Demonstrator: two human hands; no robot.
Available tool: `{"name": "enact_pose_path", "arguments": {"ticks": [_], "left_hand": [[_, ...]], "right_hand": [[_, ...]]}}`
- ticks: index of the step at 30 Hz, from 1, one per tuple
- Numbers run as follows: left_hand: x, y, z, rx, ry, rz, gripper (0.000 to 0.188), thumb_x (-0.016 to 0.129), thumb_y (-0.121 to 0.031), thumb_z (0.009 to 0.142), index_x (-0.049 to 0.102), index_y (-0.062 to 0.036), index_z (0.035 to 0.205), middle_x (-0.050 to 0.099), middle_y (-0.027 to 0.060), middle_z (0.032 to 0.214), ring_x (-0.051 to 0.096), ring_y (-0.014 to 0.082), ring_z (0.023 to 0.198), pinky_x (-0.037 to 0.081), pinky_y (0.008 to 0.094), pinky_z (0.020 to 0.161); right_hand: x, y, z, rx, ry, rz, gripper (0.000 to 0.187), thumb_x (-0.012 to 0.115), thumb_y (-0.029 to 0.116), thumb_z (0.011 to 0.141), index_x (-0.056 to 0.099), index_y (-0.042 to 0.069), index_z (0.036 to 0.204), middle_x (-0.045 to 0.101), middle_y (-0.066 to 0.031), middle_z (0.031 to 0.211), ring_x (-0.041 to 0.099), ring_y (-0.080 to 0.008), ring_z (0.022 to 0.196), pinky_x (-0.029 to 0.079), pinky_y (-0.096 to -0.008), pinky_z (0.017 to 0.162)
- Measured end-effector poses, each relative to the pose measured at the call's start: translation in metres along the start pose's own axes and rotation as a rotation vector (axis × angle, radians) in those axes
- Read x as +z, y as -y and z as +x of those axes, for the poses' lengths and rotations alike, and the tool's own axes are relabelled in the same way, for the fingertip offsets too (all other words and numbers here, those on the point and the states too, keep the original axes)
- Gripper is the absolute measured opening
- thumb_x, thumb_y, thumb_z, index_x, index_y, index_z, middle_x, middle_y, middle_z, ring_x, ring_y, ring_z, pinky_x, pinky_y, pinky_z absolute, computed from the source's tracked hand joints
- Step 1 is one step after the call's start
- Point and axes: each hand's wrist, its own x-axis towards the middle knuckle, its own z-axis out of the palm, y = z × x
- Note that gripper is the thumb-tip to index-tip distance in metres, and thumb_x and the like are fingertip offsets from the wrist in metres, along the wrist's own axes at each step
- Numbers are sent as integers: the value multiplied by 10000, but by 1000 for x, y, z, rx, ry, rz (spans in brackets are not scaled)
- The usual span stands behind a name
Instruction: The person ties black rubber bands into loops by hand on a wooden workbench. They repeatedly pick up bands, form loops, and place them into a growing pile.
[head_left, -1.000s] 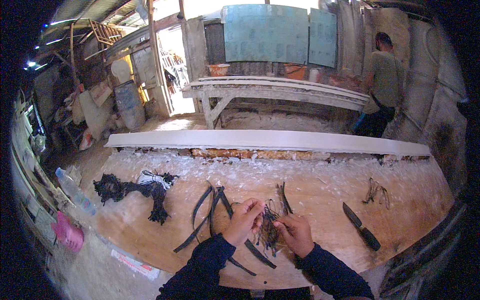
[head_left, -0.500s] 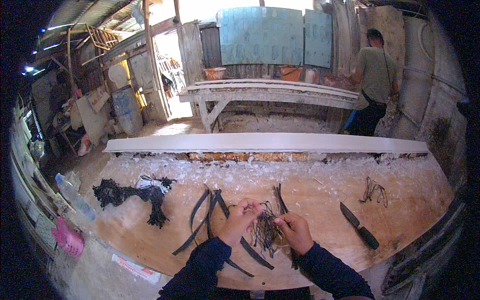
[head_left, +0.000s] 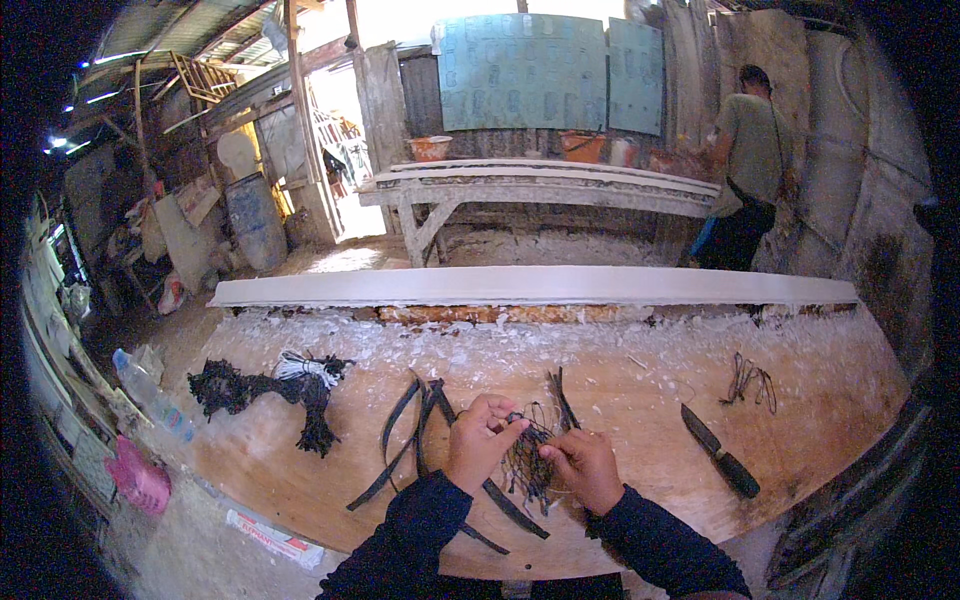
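A loose bundle of thin dark cords (head_left: 526,472) hangs between my hands just over the wooden table. My left hand (head_left: 477,446) pinches its top end between thumb and fingers. Close beside it, my right hand (head_left: 586,468) has its thumb and fingertips closed on cords at the bundle's right side. Flat black strips (head_left: 514,512) lie under and around my hands, partly hidden by them. To the right rests a knife (head_left: 716,450) with a dark handle, and behind it a small tangle of dark cords (head_left: 748,384).
At the table's left lie black cord bunches (head_left: 232,388) and a white-tied bunch (head_left: 306,370). A plastic bottle (head_left: 150,393) and pink basket (head_left: 140,475) are beyond the left edge. A long white plaster-like strip (head_left: 530,287) lines the far edge. Another person (head_left: 750,165) stands at the back right.
My right hand has shifted slightly left and my fingers have moved on the cords; both hands still grip the bundle. The person at the back has moved slightly.
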Motion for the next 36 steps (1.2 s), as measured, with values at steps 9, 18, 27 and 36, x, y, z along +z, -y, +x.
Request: {"name": "enact_pose_path", "arguments": {"ticks": [9, 18, 27, 36], "left_hand": [[-5, -22, 0, 13, 22, 237, 178, 673, -19, 668, 529, -30, 772, 550, 51, 706, 521, 102, 606, 427, 237, 536], [-10, -37, 0, -121, -23, 285, 157, 682, -33, 676, 555, -18, 766, 552, 62, 709, 528, 112, 606, 428, 240, 528], [-13, -26, 6, 64, 164, 279, 68, 659, -54, 722, 610, -20, 755, 592, 80, 778, 573, 141, 656, 456, 253, 557], [-35, -8, 15, -658, 420, -481, 127, 528, -219, 859, 506, -95, 838, 493, -15, 696, 461, 72, 573, 365, 210, 466]], "right_hand": [[-1, 0, -1, 18, -124, 75, 155, 592, 215, 782, 623, 70, 739, 515, -78, 578, 511, -255, 541, 362, -372, 532], [0, -1, -6, 48, -69, 54, 133, 605, 231, 773, 628, 102, 794, 564, -47, 655, 532, -208, 633, 323, -354, 670], [-8, 1, 3, 189, -101, 211, 152, 646, 135, 740, 635, 24, 844, 599, -85, 691, 556, -179, 651, 411, -299, 628], [-11, -9, 2, 258, 125, 474, 139, 624, 133, 772, 633, 4, 822, 611, -104, 714, 574, -181, 661, 442, -294, 624]]}}
